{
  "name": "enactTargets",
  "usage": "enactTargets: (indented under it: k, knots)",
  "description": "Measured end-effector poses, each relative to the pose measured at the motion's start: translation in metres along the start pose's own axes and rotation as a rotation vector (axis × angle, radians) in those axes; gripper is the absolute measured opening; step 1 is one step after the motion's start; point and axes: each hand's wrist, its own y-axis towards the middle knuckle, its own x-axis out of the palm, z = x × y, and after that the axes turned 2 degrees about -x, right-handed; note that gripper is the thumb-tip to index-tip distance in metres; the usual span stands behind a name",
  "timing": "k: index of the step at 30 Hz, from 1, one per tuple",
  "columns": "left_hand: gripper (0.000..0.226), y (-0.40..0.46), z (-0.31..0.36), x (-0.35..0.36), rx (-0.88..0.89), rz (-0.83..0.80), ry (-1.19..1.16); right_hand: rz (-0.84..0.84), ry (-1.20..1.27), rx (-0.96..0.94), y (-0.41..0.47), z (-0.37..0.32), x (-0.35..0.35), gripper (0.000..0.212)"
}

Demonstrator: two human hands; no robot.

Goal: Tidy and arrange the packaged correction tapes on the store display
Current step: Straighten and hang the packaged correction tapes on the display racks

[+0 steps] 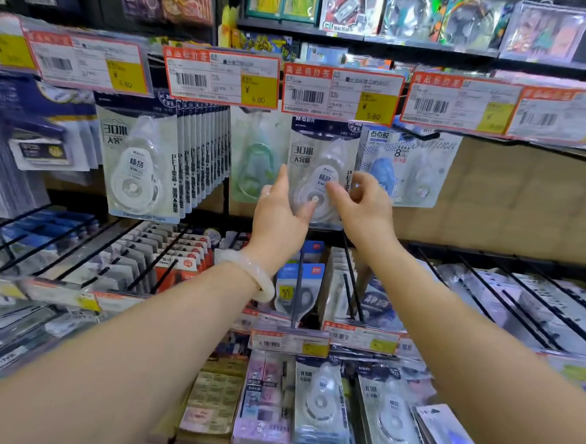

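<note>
Both hands reach up to one correction tape pack [322, 175] hanging mid-row below a price tag [342, 94]. The left hand [278, 214] is at its left edge, the right hand [364, 205] at its right. Left of it hangs a lone pack [256, 157], then a thick row of packs [161, 162]. Another pack [408, 167] hangs to its right. Lower pegs [297, 290] hold more packs beneath.

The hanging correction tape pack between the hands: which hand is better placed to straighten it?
Probably the left hand: its fingers already touch the pack; the right hand only hovers beside it.
</note>
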Motion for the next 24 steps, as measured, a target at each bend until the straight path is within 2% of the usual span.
enactTargets:
  k: [9,13,19,24]
  knots:
    - [0.063,0.041,-0.009,0.020,-0.002,0.055,0.083,0.053,-0.074,-0.001,0.033,0.014,0.012,0.043]
    - [0.067,0.046,-0.005,0.021,-0.046,0.036,0.120,0.067,-0.138,-0.024,0.038,0.015,0.016,0.044]
    - [0.087,0.023,-0.003,0.016,-0.171,-0.147,0.332,0.040,-0.190,0.050,0.028,0.017,0.017,0.054]
    - [0.087,-0.012,-0.013,0.004,-0.039,-0.296,0.579,-0.067,-0.350,0.053,-0.006,0.023,0.012,0.048]
